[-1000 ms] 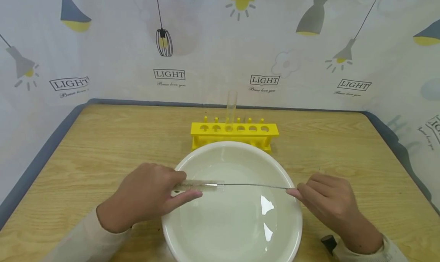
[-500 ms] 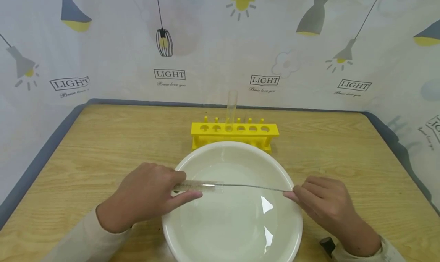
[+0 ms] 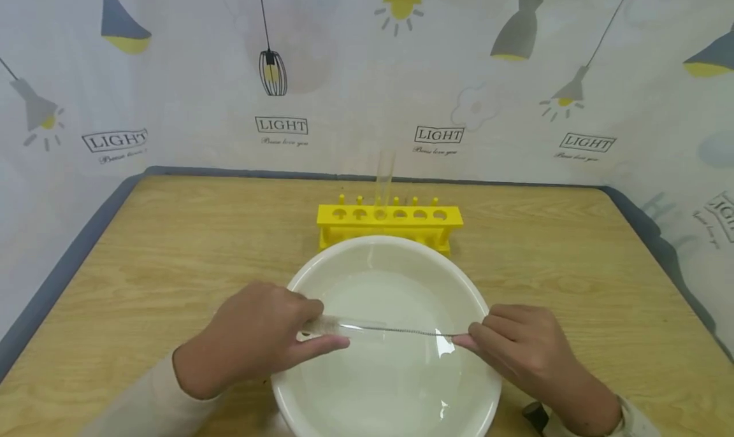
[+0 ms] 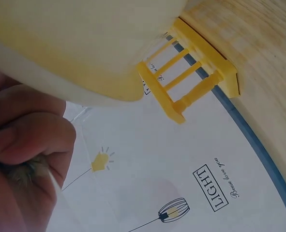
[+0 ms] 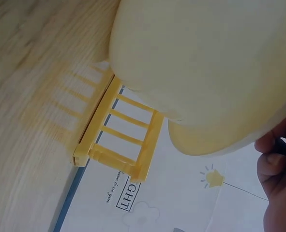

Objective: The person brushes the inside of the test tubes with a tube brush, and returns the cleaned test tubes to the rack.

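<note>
My left hand (image 3: 258,332) grips a clear test tube (image 3: 358,325) that lies nearly level above a white basin (image 3: 373,386). Inside the tube is a test tube brush, its twisted wire handle (image 3: 410,330) coming out of the mouth on the right. My right hand (image 3: 527,357) pinches that wire between thumb and fingers over the basin's right rim. In the left wrist view, pale bristles (image 4: 22,174) show among the curled left fingers (image 4: 41,135). The right wrist view catches only part of the right hand (image 5: 280,183), at its right edge.
Behind the basin stands a yellow test tube rack (image 3: 390,215) with one upright clear test tube (image 3: 384,176). A small dark object (image 3: 536,416) is by the right sleeve. The wooden table (image 3: 189,233) ends at a patterned backdrop (image 3: 355,93).
The right hand has moved left towards the left hand, and less wire shows outside the tube. Both hands sit slightly lower in the head view, the left hand a little further right.
</note>
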`<move>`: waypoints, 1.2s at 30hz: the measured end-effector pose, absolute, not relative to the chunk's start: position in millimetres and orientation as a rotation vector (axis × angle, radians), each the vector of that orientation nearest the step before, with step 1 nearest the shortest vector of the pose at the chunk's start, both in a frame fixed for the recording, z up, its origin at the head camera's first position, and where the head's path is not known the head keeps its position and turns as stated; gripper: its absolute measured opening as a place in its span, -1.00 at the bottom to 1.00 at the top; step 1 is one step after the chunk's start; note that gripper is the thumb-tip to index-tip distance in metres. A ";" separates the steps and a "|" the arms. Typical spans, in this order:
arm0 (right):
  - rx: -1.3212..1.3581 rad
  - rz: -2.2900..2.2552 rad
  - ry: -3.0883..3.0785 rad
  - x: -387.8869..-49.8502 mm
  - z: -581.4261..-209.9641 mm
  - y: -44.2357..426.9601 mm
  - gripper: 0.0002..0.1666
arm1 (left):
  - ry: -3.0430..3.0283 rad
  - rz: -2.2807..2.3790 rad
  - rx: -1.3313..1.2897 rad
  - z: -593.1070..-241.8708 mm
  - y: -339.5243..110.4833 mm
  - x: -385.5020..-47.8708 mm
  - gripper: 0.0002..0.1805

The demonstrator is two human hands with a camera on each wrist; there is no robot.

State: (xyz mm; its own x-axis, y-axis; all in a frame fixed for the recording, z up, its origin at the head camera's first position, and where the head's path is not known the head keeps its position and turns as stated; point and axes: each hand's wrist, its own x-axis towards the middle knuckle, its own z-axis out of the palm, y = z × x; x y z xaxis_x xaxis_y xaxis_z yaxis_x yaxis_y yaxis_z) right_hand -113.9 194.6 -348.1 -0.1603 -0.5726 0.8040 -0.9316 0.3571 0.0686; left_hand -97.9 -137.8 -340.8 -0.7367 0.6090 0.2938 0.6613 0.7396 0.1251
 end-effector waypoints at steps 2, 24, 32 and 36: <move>1.314 0.579 -1.864 -113.1 -349.1 195.1 -0.50 | -2.672 -0.317 -1.015 -341.9 -138.2 -97.9 -0.35; 1.275 0.662 -2.004 -112.7 -356.1 208.4 -0.62 | -2.515 -0.273 -0.996 -347.6 -138.1 -104.9 -0.32; 1.223 0.728 -2.096 -115.9 -360.1 215.6 -0.62 | -2.490 -0.272 -0.985 -348.1 -138.6 -106.2 -0.32; 1.213 0.781 -2.175 -114.6 -361.7 216.6 -0.60 | -2.469 -0.274 -0.994 -348.2 -137.8 -106.3 -0.33</move>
